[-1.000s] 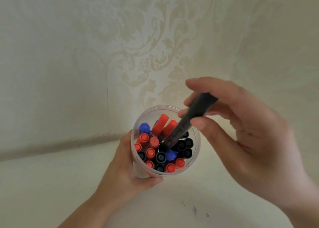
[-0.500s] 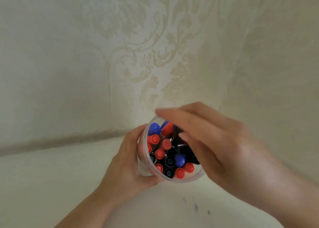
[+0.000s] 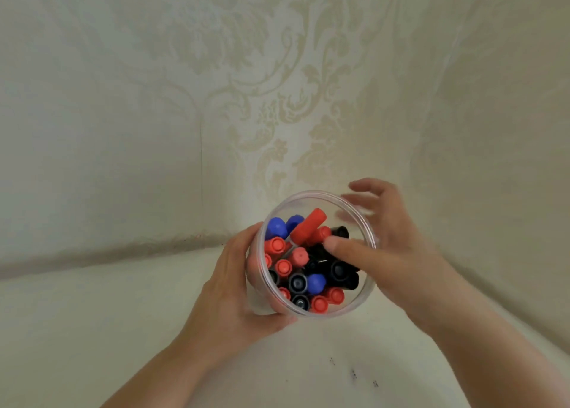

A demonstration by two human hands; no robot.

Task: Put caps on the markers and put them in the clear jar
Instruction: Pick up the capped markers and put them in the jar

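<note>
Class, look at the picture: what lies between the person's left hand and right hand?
In the head view, the clear jar full of capped markers lies between the left hand and right hand.

capped markers point(image 3: 308, 265) in hand-held clear jar point(image 3: 368, 287)

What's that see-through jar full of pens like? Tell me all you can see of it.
The clear jar is a round, open-topped container of what looks like transparent plastic, seen from above. It is packed with capped markers standing on end: red, blue and black. The left hand grips its side; the right hand rests at the far rim, thumb lying over the markers. Below is a pale surface.
</note>
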